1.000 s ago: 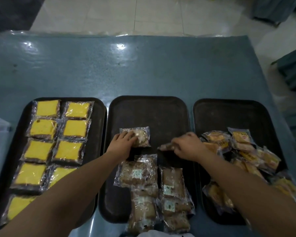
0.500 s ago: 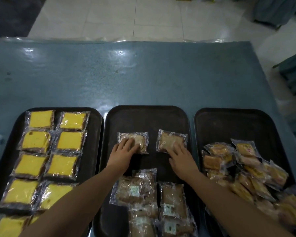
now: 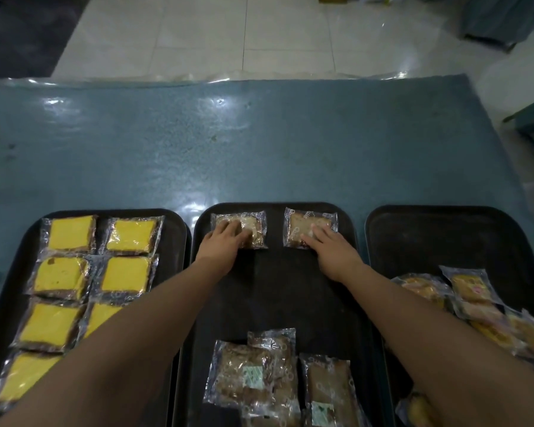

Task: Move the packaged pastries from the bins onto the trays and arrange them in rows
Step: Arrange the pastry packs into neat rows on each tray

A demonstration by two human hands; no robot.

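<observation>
With fingers flat, the left hand [image 3: 225, 241] and right hand [image 3: 330, 248] each press one clear-wrapped brown pastry packet [image 3: 253, 228] at the far edge of the black middle tray [image 3: 275, 291], starting a row; next, fetch from the near-edge pile [image 3: 259, 374].

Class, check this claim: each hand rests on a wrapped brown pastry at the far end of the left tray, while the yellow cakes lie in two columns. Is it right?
Not quite. The left hand and right hand rest on two brown pastries at the far end of the middle tray, as the head view shows. The yellow cakes fill the left tray in two columns.
</observation>
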